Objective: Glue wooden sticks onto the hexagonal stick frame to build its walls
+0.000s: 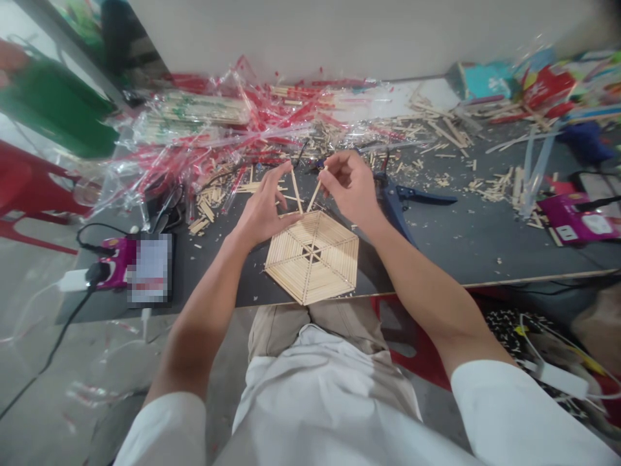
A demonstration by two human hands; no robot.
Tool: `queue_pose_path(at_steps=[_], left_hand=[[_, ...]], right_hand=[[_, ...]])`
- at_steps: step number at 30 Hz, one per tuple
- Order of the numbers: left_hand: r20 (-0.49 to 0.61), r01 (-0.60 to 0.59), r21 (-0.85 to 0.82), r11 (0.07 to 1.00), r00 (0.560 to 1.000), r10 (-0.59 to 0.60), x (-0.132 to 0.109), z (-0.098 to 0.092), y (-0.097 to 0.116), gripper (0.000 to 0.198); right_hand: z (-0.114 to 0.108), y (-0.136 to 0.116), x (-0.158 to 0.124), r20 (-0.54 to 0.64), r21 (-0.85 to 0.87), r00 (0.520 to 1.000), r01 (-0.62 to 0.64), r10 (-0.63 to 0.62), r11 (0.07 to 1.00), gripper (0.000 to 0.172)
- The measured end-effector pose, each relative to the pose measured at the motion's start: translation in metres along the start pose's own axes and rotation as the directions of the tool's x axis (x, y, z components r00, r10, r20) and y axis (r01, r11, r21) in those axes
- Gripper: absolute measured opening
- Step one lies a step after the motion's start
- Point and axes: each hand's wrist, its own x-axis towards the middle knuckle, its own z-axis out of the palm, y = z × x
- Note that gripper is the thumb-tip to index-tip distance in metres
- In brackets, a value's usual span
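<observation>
A hexagonal panel [286,255] built of thin wooden sticks, with a small hole at its centre, lies at the table's front edge. My left hand [264,204] has its thumb on the panel's far rim and its index fingertip at the top of a raised wooden stick [296,191], holding it between them. Between thumb and fingers, my right hand [352,188] pinches the upper end of a second wooden stick [314,196]. Both sticks slant up from the panel's far corner, their lower ends close together. Blue-handled pliers [400,207] lie right of my right hand.
Plastic-wrapped stick bundles [198,110] and crumpled red-and-clear wrappers fill the back left. Cut stick pieces [206,204] are scattered over the dark table [436,252]. A phone [151,268] sits by a purple power strip [114,262] at left; another purple item [582,217] is at right.
</observation>
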Motion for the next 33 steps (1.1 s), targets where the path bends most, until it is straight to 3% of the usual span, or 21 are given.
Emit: queue_pose_path(at_steps=[33], left_hand=[[0.048, -0.002, -0.01, 1.0, 0.999, 0.002, -0.0001, -0.0006, 0.0039, 0.101]], right_hand=[[0.006, -0.0035, -0.0025, 0.052, -0.002, 0.996, -0.076, 0.076, 0.997, 0.06]])
